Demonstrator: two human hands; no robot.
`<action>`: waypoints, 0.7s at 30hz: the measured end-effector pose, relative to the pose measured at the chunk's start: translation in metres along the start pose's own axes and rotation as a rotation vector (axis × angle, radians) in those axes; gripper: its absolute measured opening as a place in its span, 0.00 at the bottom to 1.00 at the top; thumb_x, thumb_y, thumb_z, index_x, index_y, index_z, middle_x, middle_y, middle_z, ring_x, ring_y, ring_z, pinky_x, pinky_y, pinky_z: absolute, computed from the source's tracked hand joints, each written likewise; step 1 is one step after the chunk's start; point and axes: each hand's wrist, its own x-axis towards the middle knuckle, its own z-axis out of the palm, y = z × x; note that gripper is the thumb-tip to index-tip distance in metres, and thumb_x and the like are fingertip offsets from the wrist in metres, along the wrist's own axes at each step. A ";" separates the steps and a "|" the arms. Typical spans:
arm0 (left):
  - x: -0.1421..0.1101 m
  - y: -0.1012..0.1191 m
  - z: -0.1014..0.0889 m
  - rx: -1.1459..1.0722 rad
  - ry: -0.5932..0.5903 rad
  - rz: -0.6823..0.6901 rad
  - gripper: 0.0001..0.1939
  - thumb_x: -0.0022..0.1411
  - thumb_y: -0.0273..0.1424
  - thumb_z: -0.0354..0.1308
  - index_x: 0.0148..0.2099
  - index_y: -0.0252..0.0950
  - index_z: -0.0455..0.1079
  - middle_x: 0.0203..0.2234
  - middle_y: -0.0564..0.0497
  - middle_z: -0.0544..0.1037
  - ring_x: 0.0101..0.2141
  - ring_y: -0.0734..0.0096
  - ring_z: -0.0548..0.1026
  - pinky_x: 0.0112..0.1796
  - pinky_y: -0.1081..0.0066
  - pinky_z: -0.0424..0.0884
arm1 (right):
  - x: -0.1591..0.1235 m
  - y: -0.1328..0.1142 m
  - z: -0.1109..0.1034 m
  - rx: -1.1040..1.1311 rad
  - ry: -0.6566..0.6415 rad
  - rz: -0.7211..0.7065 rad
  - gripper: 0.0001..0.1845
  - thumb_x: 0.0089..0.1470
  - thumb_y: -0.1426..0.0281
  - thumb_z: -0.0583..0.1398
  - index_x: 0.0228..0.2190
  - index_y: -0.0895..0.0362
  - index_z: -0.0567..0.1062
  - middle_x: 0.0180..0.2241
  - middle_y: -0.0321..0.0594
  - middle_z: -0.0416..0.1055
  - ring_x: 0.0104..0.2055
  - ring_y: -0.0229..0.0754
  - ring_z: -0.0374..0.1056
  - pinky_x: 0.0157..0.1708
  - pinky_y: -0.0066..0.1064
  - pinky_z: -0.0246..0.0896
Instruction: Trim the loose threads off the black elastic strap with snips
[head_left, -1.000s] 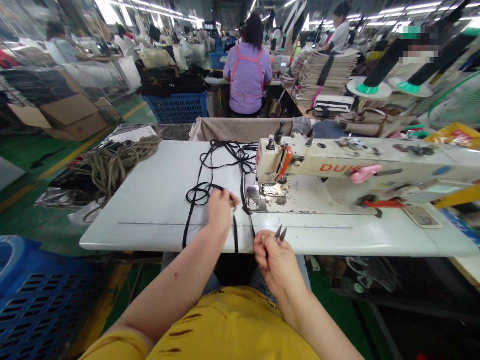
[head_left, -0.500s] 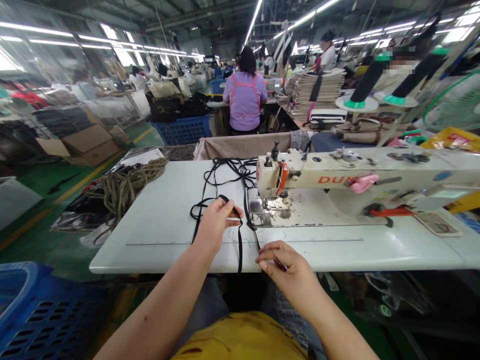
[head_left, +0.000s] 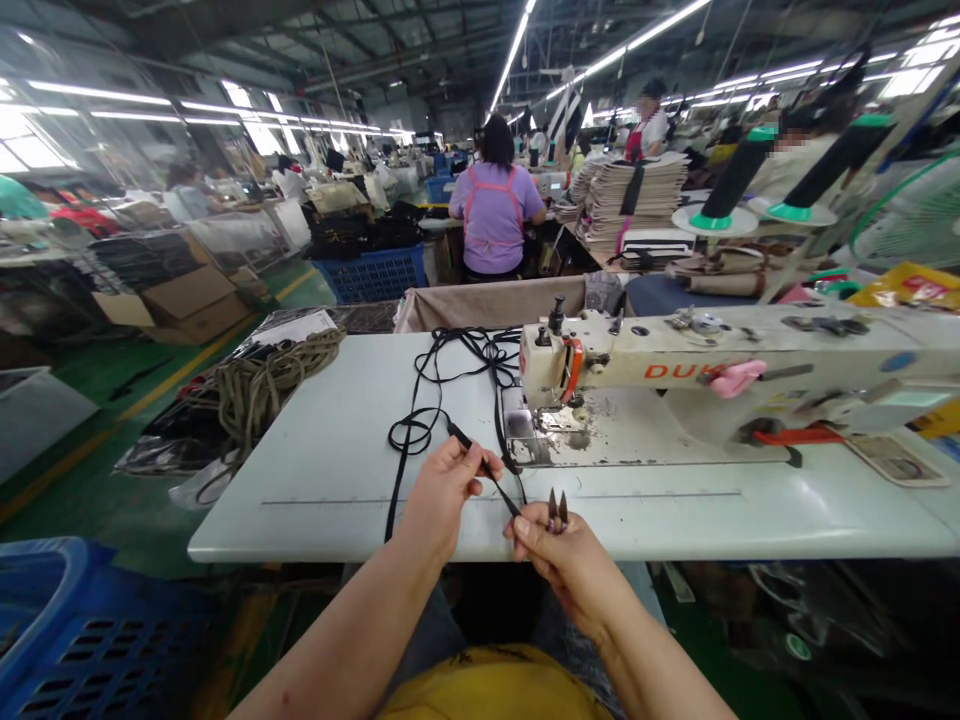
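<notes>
My left hand (head_left: 444,490) pinches a thin black strap (head_left: 420,420) just above the near edge of the white sewing table (head_left: 330,450). A short taut length of the strap runs from it to my right hand (head_left: 559,555). My right hand is closed around small thread snips (head_left: 556,505), blades pointing up, and also pinches the strap. The rest of the strap lies looped and tangled on the table, leading back to the needle area of the cream sewing machine (head_left: 675,370).
A coil of tan rope (head_left: 262,385) lies at the table's left edge. A blue crate (head_left: 67,640) stands at lower left. A person in a purple top (head_left: 495,205) sits ahead with their back to me. Stacked fabric pieces (head_left: 630,195) and thread cones (head_left: 739,170) are beyond the machine.
My left hand drew back from the table toward my right hand, still holding the strap. My right hand turned so the snips point up and now pinches the strap too.
</notes>
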 end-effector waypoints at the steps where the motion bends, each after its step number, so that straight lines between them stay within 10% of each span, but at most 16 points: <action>1: 0.000 -0.005 0.000 -0.020 0.024 0.008 0.15 0.59 0.41 0.66 0.33 0.33 0.71 0.30 0.48 0.78 0.29 0.76 0.72 0.24 0.79 0.60 | -0.002 0.001 -0.002 -0.042 0.011 -0.004 0.25 0.47 0.50 0.71 0.29 0.60 0.78 0.20 0.36 0.72 0.17 0.28 0.43 0.18 0.26 0.32; 7: 0.006 -0.006 -0.001 -0.082 0.044 0.047 0.14 0.61 0.40 0.65 0.33 0.34 0.69 0.30 0.50 0.77 0.29 0.76 0.70 0.25 0.78 0.60 | -0.008 0.004 -0.010 -0.313 0.091 -0.103 0.21 0.52 0.52 0.68 0.28 0.58 0.76 0.22 0.37 0.73 0.26 0.39 0.63 0.29 0.29 0.54; 13: 0.006 -0.003 -0.005 -0.042 0.014 0.038 0.15 0.60 0.41 0.66 0.34 0.35 0.71 0.31 0.50 0.76 0.32 0.72 0.71 0.32 0.74 0.69 | -0.017 0.004 -0.009 -0.560 0.173 -0.236 0.11 0.58 0.60 0.62 0.32 0.54 0.71 0.21 0.29 0.62 0.26 0.39 0.61 0.28 0.29 0.52; 21: -0.005 -0.016 -0.006 -0.103 -0.025 -0.066 0.16 0.59 0.41 0.68 0.35 0.33 0.73 0.27 0.52 0.73 0.25 0.79 0.66 0.27 0.76 0.64 | -0.021 0.005 -0.017 -0.547 0.086 -0.185 0.25 0.62 0.48 0.56 0.25 0.55 0.72 0.23 0.35 0.71 0.30 0.43 0.66 0.34 0.31 0.56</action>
